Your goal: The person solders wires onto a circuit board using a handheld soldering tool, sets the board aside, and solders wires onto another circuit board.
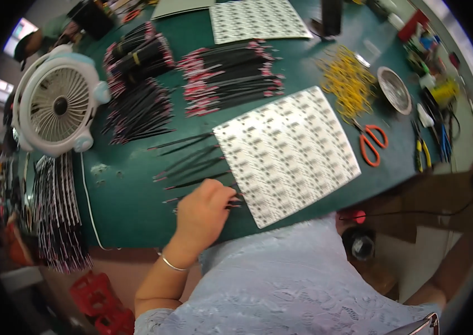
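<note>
My left hand (205,209), with a bangle on its wrist, is at the left edge of a silvery-white panel (289,156) printed with rows of small dark marks. Its fingers are closed in a pinch on thin black wires with reddish ends, partly hidden beneath the hand. More black wires (194,167) lie loosely spaced to the left of the panel, some reaching its edge. On the right my right forearm (451,265) stretches out to the dim rim of the picture. My right hand does not show there.
Black wire bundles (231,78) lie beyond the panel, near another printed panel (258,21). A white fan (58,103) stands left, above hanging wires (58,218). Yellow bands (348,78), a metal bowl (394,90), red-handled scissors (371,144) and yellow-handled pliers (423,153) lie right.
</note>
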The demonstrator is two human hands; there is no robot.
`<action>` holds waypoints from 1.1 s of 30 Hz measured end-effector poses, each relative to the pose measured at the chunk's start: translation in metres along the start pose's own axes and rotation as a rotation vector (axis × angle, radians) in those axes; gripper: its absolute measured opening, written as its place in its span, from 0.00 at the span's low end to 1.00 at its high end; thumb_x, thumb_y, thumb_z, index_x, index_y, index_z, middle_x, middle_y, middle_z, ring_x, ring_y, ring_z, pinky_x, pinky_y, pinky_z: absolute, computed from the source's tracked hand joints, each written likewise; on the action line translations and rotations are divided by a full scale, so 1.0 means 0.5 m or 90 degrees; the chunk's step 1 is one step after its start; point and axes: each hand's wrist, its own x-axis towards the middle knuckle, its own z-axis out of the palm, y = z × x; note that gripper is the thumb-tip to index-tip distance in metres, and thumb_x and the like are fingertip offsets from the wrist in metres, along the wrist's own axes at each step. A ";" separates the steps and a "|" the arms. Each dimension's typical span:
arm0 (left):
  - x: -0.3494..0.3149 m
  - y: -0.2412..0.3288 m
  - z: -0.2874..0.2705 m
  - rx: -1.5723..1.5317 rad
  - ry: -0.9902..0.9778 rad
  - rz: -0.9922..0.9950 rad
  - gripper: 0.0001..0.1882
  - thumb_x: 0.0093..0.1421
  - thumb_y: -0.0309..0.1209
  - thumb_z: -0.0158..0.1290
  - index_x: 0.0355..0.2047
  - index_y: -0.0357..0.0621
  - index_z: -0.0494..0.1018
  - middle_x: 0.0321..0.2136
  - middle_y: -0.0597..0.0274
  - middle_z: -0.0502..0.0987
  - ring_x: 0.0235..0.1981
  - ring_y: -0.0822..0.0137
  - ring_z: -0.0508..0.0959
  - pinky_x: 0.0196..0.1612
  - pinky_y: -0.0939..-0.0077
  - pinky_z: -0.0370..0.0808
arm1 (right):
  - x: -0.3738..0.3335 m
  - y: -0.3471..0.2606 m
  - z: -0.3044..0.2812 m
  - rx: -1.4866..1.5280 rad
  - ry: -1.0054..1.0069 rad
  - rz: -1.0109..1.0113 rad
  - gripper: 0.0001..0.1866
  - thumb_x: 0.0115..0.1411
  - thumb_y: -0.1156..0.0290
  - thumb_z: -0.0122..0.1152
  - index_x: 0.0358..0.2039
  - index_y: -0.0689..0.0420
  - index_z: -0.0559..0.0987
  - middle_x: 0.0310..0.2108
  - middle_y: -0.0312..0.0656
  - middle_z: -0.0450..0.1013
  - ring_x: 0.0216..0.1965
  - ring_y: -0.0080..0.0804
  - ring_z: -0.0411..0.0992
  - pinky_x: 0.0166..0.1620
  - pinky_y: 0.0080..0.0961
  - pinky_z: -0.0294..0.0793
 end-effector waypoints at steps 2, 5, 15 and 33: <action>-0.008 0.004 0.016 0.052 -0.033 -0.012 0.18 0.37 0.19 0.59 0.33 0.44 0.73 0.27 0.59 0.71 0.25 0.58 0.75 0.25 0.69 0.72 | -0.082 -0.190 0.233 0.326 -0.035 -0.111 0.21 0.59 0.63 0.54 0.47 0.67 0.72 0.38 0.44 0.74 0.22 0.21 0.68 0.29 0.18 0.68; -0.026 -0.006 0.026 0.024 -0.016 -0.002 0.19 0.36 0.20 0.60 0.33 0.43 0.74 0.27 0.61 0.73 0.23 0.62 0.75 0.23 0.72 0.72 | -0.190 -0.260 0.374 0.535 -0.182 0.030 0.33 0.51 0.46 0.60 0.47 0.63 0.71 0.37 0.43 0.73 0.18 0.23 0.68 0.21 0.18 0.64; -0.007 -0.015 0.025 0.043 0.006 0.054 0.17 0.37 0.24 0.59 0.32 0.44 0.76 0.25 0.64 0.73 0.20 0.66 0.74 0.20 0.76 0.70 | -0.246 -0.314 0.472 0.419 -0.441 -0.086 0.12 0.50 0.68 0.56 0.34 0.61 0.75 0.21 0.37 0.73 0.23 0.27 0.73 0.31 0.25 0.73; -0.002 0.012 0.007 0.073 -0.086 0.002 0.18 0.36 0.24 0.59 0.33 0.47 0.76 0.25 0.65 0.68 0.18 0.67 0.70 0.19 0.75 0.67 | -0.255 -0.323 0.502 0.500 -0.411 -0.197 0.08 0.49 0.71 0.58 0.30 0.59 0.78 0.23 0.39 0.74 0.24 0.33 0.73 0.30 0.26 0.73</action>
